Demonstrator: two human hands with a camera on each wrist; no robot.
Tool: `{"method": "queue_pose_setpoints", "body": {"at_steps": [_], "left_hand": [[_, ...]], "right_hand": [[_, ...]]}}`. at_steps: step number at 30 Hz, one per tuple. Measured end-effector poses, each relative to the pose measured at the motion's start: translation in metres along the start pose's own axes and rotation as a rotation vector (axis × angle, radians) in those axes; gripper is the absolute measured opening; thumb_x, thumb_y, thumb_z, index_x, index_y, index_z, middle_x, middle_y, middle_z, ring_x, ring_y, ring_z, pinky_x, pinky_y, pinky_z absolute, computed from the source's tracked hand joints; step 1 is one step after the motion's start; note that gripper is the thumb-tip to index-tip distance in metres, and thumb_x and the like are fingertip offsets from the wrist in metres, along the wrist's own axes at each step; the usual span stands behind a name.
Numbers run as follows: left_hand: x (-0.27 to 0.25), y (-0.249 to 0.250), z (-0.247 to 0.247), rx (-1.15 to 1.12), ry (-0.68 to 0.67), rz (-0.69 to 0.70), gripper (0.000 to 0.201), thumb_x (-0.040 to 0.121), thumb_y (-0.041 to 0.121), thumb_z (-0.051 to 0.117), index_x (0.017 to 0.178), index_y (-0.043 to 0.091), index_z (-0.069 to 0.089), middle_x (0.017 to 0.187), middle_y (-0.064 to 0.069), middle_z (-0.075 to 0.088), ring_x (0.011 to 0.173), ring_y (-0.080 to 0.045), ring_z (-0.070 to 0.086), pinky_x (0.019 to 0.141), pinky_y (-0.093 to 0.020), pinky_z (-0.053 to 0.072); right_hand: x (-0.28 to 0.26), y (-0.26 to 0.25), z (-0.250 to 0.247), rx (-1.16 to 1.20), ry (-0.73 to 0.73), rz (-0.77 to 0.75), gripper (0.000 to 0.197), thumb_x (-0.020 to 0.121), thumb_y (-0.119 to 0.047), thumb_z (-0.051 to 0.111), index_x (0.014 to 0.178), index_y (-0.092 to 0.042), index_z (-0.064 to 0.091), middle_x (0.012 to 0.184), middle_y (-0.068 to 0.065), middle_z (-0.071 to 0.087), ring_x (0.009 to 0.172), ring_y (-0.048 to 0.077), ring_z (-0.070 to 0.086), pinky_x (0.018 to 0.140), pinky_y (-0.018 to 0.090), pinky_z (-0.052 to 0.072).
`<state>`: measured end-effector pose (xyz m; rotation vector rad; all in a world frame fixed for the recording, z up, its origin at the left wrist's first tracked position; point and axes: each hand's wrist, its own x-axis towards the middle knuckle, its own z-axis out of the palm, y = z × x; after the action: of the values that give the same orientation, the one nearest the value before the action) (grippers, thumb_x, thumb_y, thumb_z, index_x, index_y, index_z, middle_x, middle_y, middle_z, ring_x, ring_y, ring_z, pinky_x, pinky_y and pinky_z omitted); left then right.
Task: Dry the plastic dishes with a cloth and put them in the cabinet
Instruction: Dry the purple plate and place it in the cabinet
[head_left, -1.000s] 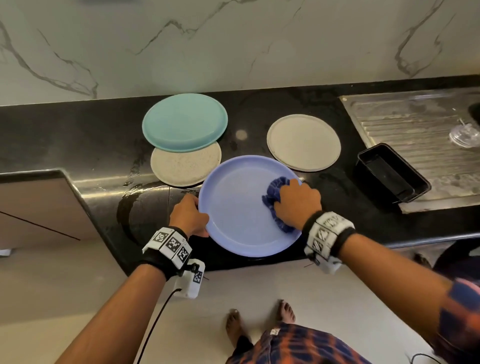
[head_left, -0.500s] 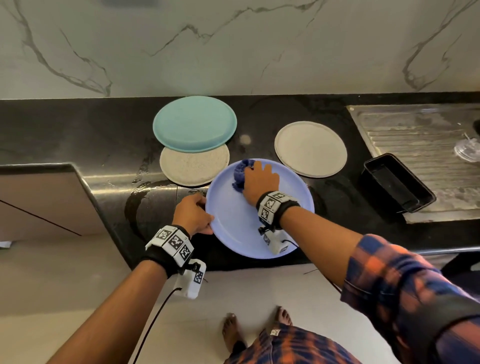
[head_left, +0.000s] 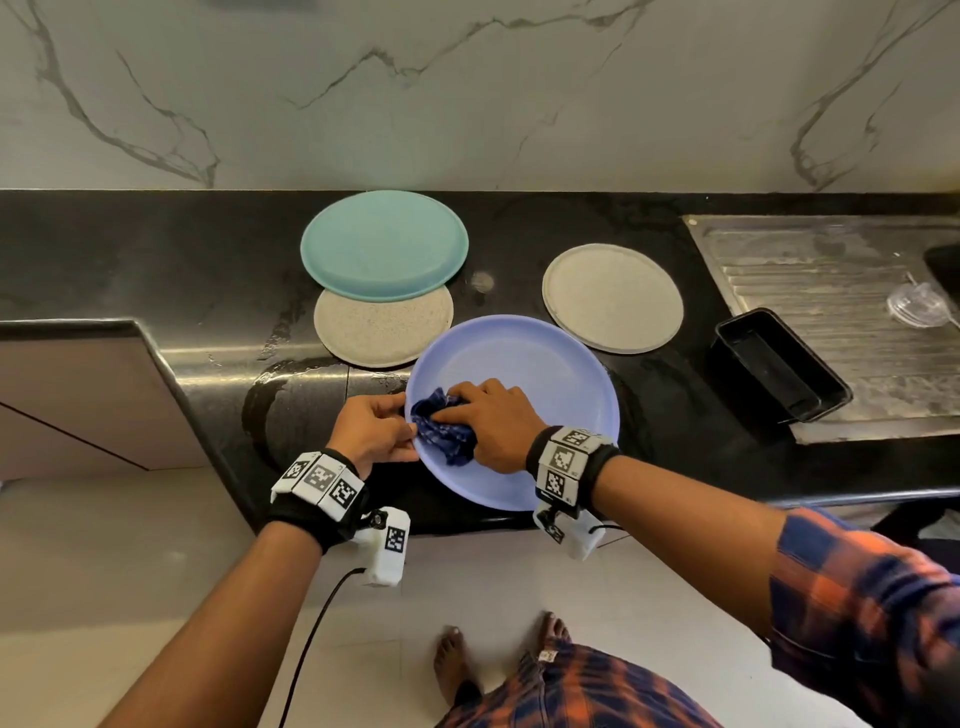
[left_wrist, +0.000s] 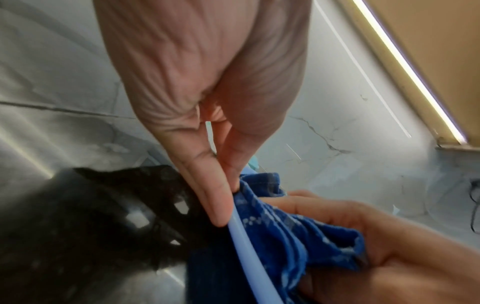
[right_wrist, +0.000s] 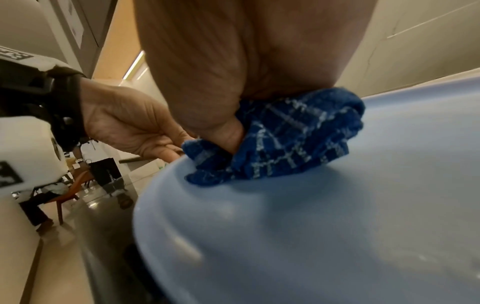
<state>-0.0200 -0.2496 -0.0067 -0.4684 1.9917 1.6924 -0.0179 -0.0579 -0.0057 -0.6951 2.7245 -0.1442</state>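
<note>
A black counter (head_left: 649, 415) is seen from above, set against a marbled wall (head_left: 467, 93). At its near edge lies a blue plate (head_left: 545, 374), partly overhanging. The plate's left rim is pinched by the left hand (head_left: 371, 431), thumb on top and fingers curled beneath; in the left wrist view the rim is seen clamped between thumb and fingertips. A crumpled dark blue cloth (head_left: 441, 431) is pressed onto the left part of the plate by the right hand (head_left: 488, 421), whose fingers are curled over and gripping it. In the right wrist view the cloth (right_wrist: 285, 135) is bunched under the palm on the plate's surface (right_wrist: 337, 226), just beside the other hand.

Farther back on the left, a teal plate (head_left: 384, 244) is laid overlapping a beige plate (head_left: 382, 332). A second beige plate (head_left: 613, 304) lies to the right of these, apart from the blue one. At the far right a black tray (head_left: 779, 371) is placed at the edge of a steel drainboard (head_left: 831, 291). Marker bands are worn on both wrists. No cabinet interior is shown.
</note>
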Motion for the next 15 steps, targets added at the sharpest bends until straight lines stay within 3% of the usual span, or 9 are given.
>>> {"method": "queue_pose_setpoints", "body": {"at_steps": [3, 8, 11, 15], "left_hand": [[0.000, -0.001, 0.001, 0.013, 0.015, -0.003, 0.035, 0.090, -0.015, 0.057, 0.117, 0.005, 0.067, 0.076, -0.009, 0.073, 0.068, -0.025, 0.073, 0.061, -0.036, 0.062], [0.005, -0.001, 0.007, 0.055, 0.092, -0.023, 0.045, 0.087, -0.011, 0.064, 0.128, 0.008, 0.064, 0.093, -0.013, 0.075, 0.077, -0.029, 0.075, 0.068, -0.045, 0.062], [0.004, 0.001, 0.011, 0.148, 0.164, 0.007, 0.045, 0.084, -0.011, 0.065, 0.122, 0.014, 0.068, 0.089, -0.010, 0.074, 0.074, -0.027, 0.074, 0.064, -0.042, 0.063], [0.006, 0.003, 0.013, 0.248, 0.208, 0.011, 0.044, 0.080, -0.006, 0.065, 0.116, 0.018, 0.072, 0.084, -0.006, 0.075, 0.066, -0.025, 0.074, 0.064, -0.044, 0.063]], "right_hand": [[-0.007, 0.001, 0.003, 0.007, -0.015, -0.028, 0.057, 0.094, -0.028, 0.060, 0.146, -0.042, 0.042, 0.145, 0.001, 0.042, 0.115, 0.032, 0.043, 0.088, 0.045, 0.040], [-0.031, 0.017, -0.003, 0.035, -0.119, -0.162, 0.052, 0.089, -0.014, 0.065, 0.135, -0.038, 0.059, 0.146, -0.003, 0.044, 0.112, 0.028, 0.045, 0.089, 0.042, 0.042], [-0.057, 0.043, -0.009, 0.015, -0.203, -0.237, 0.051, 0.082, -0.007, 0.064, 0.125, -0.036, 0.068, 0.142, -0.007, 0.049, 0.111, 0.026, 0.046, 0.089, 0.041, 0.044], [-0.080, 0.090, -0.037, -0.188, -0.319, -0.237, 0.046, 0.081, -0.011, 0.062, 0.117, -0.039, 0.071, 0.137, -0.012, 0.054, 0.116, 0.021, 0.048, 0.088, 0.036, 0.045]]}}
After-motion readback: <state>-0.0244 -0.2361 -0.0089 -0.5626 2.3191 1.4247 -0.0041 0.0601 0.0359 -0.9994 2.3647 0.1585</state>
